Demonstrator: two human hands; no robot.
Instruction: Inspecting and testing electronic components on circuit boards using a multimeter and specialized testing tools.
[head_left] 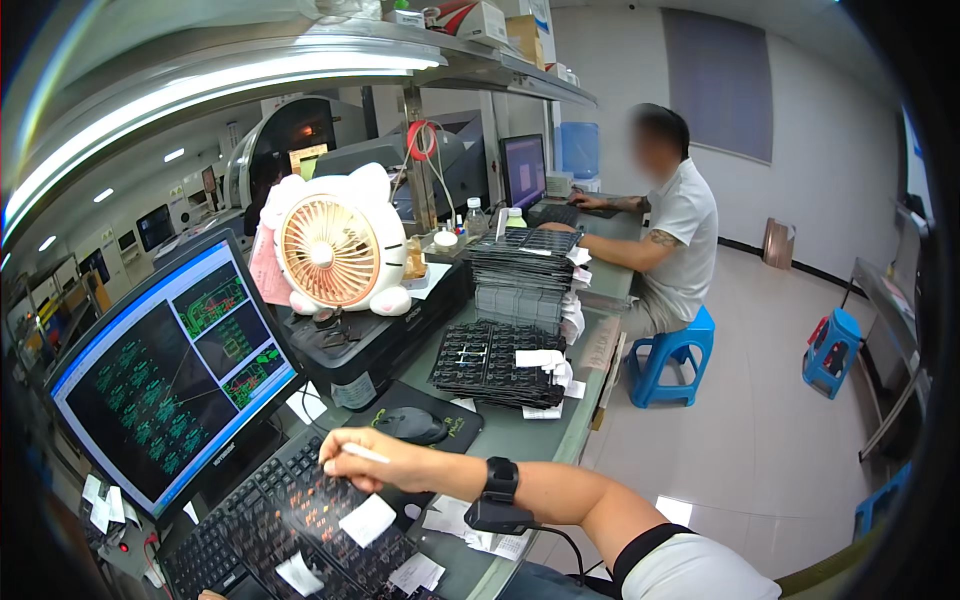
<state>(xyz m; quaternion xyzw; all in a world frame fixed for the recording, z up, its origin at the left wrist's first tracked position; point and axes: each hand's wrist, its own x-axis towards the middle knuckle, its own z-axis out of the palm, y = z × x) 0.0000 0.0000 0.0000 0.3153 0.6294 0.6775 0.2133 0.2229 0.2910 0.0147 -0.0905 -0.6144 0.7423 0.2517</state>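
Observation:
My right hand (368, 458) is closed round a slim white pen-like tool (364, 453), whose working tip is hidden by the fingers. It hovers over a dark panel of circuit boards (305, 515) with small copper-coloured spots. White paper slips (368, 520) lie on that panel, which rests across the black keyboard (205, 545). Only a sliver of my left hand (211, 595) shows at the bottom edge, by the panel's near side; its fingers are mostly out of sight.
A monitor (170, 370) with green board layouts stands left. Beyond the mouse (412, 425) are stacked dark panels (500, 365) with paper slips. A white fan (335, 240) sits on a black box. Another person (675, 220) sits on a blue stool (672, 360) at the far desk.

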